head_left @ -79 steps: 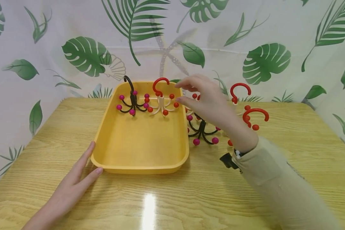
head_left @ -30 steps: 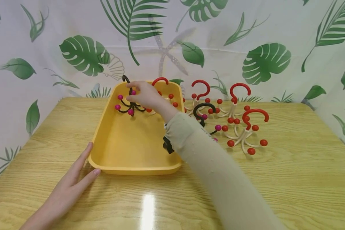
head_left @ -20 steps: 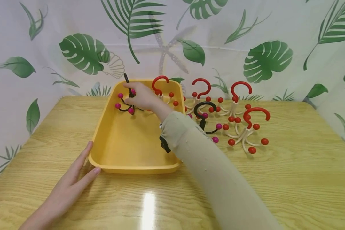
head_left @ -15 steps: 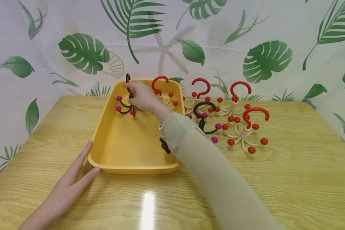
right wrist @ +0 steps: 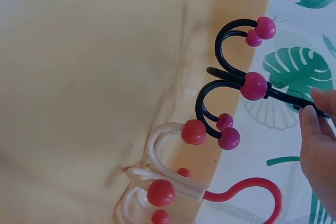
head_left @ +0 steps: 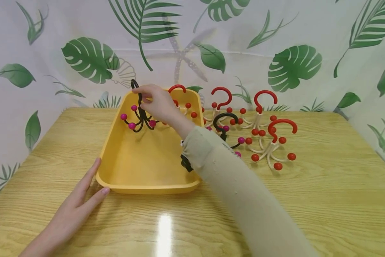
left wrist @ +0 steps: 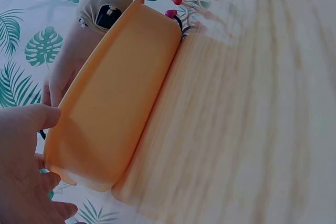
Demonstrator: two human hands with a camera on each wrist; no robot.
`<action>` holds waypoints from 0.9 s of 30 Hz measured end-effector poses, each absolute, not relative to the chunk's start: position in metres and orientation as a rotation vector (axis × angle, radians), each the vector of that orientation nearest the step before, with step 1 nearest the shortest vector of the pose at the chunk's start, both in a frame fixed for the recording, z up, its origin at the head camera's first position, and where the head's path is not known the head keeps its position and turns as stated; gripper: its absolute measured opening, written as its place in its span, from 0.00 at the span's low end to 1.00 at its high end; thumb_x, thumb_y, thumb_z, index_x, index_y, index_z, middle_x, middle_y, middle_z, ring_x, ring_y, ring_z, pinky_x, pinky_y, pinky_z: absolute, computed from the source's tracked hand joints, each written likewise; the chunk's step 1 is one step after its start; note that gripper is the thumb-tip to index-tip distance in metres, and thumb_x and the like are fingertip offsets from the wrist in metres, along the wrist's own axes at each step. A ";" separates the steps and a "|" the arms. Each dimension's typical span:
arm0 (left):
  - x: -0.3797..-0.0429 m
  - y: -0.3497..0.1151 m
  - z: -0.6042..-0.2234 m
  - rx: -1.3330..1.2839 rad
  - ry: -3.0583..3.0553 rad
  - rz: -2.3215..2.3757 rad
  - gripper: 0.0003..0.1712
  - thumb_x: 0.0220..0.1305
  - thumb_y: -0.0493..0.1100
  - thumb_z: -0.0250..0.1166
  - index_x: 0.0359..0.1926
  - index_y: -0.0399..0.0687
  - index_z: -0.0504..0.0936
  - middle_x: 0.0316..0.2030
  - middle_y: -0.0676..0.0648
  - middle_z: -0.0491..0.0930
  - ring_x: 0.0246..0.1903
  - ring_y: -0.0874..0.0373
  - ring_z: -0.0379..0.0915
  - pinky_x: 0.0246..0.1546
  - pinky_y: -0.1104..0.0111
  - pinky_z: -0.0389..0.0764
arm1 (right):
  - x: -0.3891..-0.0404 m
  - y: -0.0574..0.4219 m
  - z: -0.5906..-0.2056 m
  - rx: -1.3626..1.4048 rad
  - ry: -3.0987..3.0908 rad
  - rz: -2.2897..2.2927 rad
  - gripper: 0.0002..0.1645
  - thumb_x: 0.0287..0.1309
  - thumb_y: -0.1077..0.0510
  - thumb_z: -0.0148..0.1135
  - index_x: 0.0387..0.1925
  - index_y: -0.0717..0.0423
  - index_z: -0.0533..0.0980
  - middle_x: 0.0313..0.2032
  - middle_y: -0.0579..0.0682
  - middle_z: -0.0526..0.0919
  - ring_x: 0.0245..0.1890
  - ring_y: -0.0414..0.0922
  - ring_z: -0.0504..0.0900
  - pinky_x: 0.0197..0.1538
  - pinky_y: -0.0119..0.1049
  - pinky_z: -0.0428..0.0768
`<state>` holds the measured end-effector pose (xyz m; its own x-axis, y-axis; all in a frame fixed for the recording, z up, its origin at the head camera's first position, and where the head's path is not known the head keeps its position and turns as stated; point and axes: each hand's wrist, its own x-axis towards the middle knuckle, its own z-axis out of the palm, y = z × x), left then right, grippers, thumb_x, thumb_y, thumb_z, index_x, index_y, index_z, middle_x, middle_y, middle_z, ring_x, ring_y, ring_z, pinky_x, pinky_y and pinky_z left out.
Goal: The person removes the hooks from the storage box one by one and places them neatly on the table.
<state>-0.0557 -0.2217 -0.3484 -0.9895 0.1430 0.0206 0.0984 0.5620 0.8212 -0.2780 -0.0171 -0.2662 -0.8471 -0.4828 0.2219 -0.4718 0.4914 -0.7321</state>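
Black hook [head_left: 142, 112] pinched, my right hand [head_left: 160, 104] could wobble and bump the red hook [right wrist: 215, 196]; straight-fingered left hand [head_left: 78, 205] touches tray [head_left: 153, 190].

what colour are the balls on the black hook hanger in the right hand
The balls are bright pink, seen best in the right wrist view.
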 end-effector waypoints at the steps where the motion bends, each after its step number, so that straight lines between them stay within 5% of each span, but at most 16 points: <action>1: -0.056 -0.222 -0.348 0.209 2.735 1.429 0.41 0.71 0.52 0.54 0.73 0.75 0.38 0.74 0.53 0.36 0.72 0.41 0.30 0.62 0.34 0.38 | -0.277 -0.016 -0.265 -0.869 2.694 -1.354 0.25 0.62 0.67 0.59 0.60 0.50 0.75 0.58 0.47 0.73 0.57 0.40 0.74 0.54 0.22 0.72; 16: -0.057 -0.222 -0.347 0.183 2.740 1.419 0.41 0.71 0.53 0.54 0.74 0.74 0.39 0.74 0.53 0.36 0.72 0.41 0.30 0.63 0.34 0.39 | -0.223 0.023 -0.216 -1.189 2.604 -1.632 0.14 0.59 0.63 0.64 0.48 0.57 0.83 0.47 0.47 0.83 0.45 0.36 0.81 0.46 0.25 0.78; 27: -0.056 -0.221 -0.349 0.224 2.717 1.465 0.41 0.71 0.51 0.54 0.74 0.71 0.39 0.74 0.52 0.36 0.72 0.43 0.29 0.63 0.35 0.37 | -0.174 0.088 -0.195 -1.275 2.569 -1.799 0.09 0.57 0.70 0.64 0.39 0.65 0.84 0.40 0.51 0.84 0.38 0.40 0.83 0.42 0.34 0.82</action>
